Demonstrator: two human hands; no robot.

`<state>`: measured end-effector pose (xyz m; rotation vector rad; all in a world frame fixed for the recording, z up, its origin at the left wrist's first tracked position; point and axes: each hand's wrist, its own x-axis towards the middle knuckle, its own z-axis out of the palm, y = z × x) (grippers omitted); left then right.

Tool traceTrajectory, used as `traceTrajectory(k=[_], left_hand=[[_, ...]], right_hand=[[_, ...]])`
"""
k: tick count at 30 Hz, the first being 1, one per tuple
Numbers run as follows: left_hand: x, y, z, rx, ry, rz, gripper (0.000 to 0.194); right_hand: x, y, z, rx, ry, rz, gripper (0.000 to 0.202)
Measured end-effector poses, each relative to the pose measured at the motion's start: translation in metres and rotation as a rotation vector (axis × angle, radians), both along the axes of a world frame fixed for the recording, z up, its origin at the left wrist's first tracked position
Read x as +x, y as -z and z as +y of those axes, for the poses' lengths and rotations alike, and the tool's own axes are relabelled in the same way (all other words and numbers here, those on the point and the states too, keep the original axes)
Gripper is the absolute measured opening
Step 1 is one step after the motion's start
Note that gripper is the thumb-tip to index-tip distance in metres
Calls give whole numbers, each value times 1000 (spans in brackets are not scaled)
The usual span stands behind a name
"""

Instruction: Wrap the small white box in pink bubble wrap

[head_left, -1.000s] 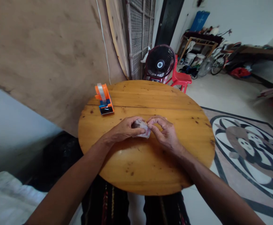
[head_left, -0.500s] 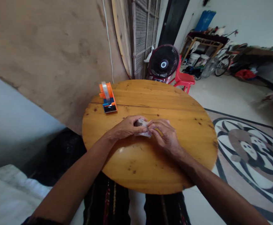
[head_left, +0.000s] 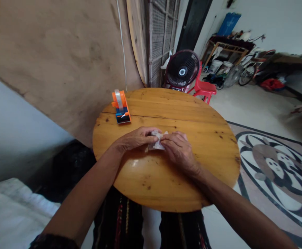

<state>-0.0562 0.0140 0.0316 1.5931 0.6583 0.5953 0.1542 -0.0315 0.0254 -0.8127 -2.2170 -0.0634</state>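
A small bundle in crumpled, clear-whitish plastic wrap [head_left: 156,141] is between my hands over the middle of the round wooden table [head_left: 151,186]. My left hand [head_left: 140,137] grips its left side, thumb in front and fingers behind. On its right side, the bent fingers of my right hand [head_left: 177,147] press together on the wrap's edge. What lies inside the wrap cannot be made out. Farther back on the left of the table stands an orange and blue tape dispenser [head_left: 121,106] with a roll of clear tape, apart from both hands.
Behind the table stand a dark fan [head_left: 182,71] and a red plastic chair [head_left: 204,87]. A brown board [head_left: 62,52] leans along the left side. A black bag [head_left: 71,166] sits on the floor at lower left. The tiled floor [head_left: 278,166] on the right bears a panda pattern.
My right fingers have gone from pinching the wrap's right edge to lying flatter over it. The wrap looks more folded and bunched. The camera view has shifted slightly.
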Motion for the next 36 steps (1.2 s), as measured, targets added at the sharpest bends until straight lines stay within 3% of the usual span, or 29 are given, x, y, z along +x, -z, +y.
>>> traceTrajectory(k=[8,12,17,21,25,31,36], left_hand=[[2,0,0,-12,-19,-15,36],[2,0,0,-44,-18,-50,36],[2,-2,-2,-112,-84,-20,47],[2,-2,-3,-107,-58,-24,48],[1,0,-2,-127,-49,-60,44],[1,4,-2,-205,-83,-139,44],[2,3,-3,-226,-103,-177,45]], right_hand=[[6,2,-4,16,5,-55,24],[15,-6,-6,41,10,60,31],[25,-6,5,-263,108,213,53],[26,5,12,-505,36,166,76],[21,10,13,-487,6,131,64],[22,3,11,-519,49,258,50],[23,0,10,-465,10,236,57]])
